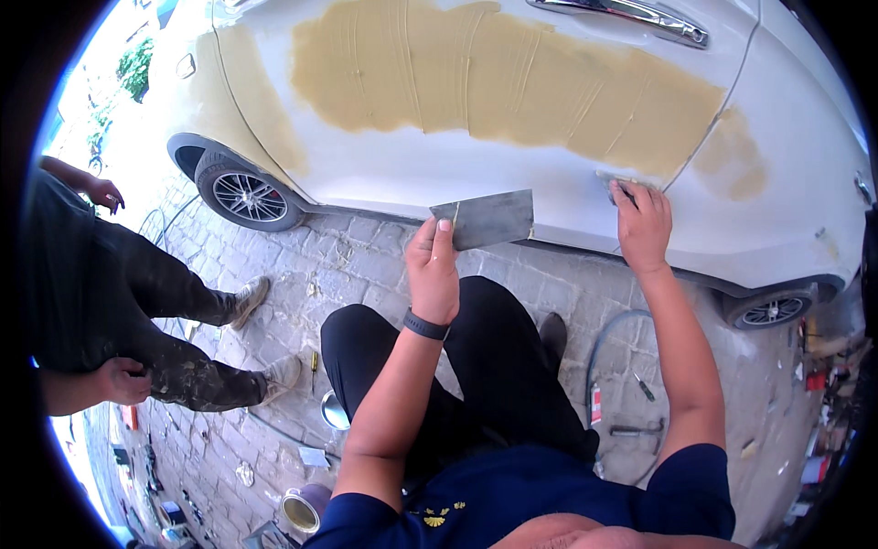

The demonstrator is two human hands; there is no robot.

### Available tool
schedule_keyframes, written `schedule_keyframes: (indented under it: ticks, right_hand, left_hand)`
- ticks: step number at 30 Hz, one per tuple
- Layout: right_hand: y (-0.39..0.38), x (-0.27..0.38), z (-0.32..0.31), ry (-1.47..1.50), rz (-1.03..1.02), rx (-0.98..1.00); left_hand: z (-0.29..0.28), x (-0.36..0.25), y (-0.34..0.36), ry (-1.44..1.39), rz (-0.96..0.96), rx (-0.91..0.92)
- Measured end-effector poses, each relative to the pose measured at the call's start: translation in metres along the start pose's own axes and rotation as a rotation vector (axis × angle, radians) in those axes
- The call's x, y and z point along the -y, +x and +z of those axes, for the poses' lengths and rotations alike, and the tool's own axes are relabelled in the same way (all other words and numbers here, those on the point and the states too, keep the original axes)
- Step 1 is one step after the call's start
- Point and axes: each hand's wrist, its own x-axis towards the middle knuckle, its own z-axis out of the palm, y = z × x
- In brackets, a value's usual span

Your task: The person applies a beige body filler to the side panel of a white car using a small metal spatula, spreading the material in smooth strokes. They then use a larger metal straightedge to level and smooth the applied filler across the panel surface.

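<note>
A white car door point(393, 169) stands in front of me, with a wide band of tan body filler point(512, 82) across it, marked by several raised ridges. My left hand point(433, 274) is closed on a flat grey putty plate point(494, 220), thumb on top, held out in front of the door's lower part. Streaks of tan filler show on the plate near the thumb. My right hand point(646, 224) grips a thin putty spreader point(611, 179) against the door, just below the filler's lower right edge. Fingers hide much of that spreader.
Another person point(137, 293) stands at the left, close to the front wheel point(247, 197). On the paving lie a hammer point(637, 430), a screwdriver point(315, 366) and a hose point(599, 348). An open can point(305, 509) stands near my left elbow. Clutter lines the right side.
</note>
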Motion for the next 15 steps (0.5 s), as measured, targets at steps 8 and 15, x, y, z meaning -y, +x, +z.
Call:
schedule_keyframes:
  ticks: [8,15]
  right_hand:
    - [0.068,-0.003,-0.043,0.004,-0.004,-0.322]
    - [0.149,-0.05,-0.051,-0.214,-0.149,-0.521]
  left_hand:
    - [-0.023,0.009,0.006,-0.124,-0.144,0.03]
    - [-0.034,0.011,0.007,-0.225,-0.092,0.068]
